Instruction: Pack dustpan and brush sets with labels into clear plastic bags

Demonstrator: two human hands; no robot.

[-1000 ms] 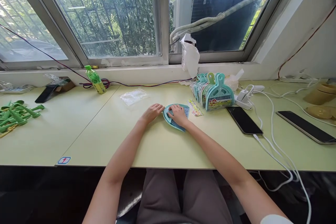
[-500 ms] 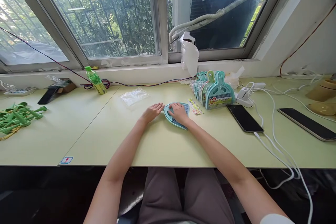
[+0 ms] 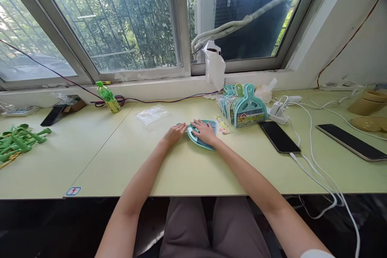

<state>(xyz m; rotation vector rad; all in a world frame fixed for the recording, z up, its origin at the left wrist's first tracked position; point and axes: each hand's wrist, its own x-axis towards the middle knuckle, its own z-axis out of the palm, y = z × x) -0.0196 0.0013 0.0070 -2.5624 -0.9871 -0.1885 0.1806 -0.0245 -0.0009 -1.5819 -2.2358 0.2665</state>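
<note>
My R hand (image 3: 205, 132) lies over the pan (image 3: 198, 141), fingers spread, thumb apart; pressing or gripping, can't tell. L hand (image 3: 174, 133) is at the pan's narrow end, fingers straight & close together; can't tell if they're closed on anything underneath. Pan's lying on the desk (image 3: 99, 169) in front of me, w/ blue bristles (image 3: 213, 126) showing past my R hand.

Step in hand, I'd judge: steadying or pressing the pan from both ends. Next move, IMO, calls for even wt. from the R palm & a sure L hold, else the pan could skid.

Just R of the pan: printed card (image 3: 223, 125). Beyond it, upright, the stack (image 3: 248, 107) of similar pans. Clear film (image 3: 151, 115) lies past my L hand, not touching. Further R, phone (image 3: 279, 137); far L, green pile (image 3: 21, 142); btl (image 3: 109, 97) at back.
</note>
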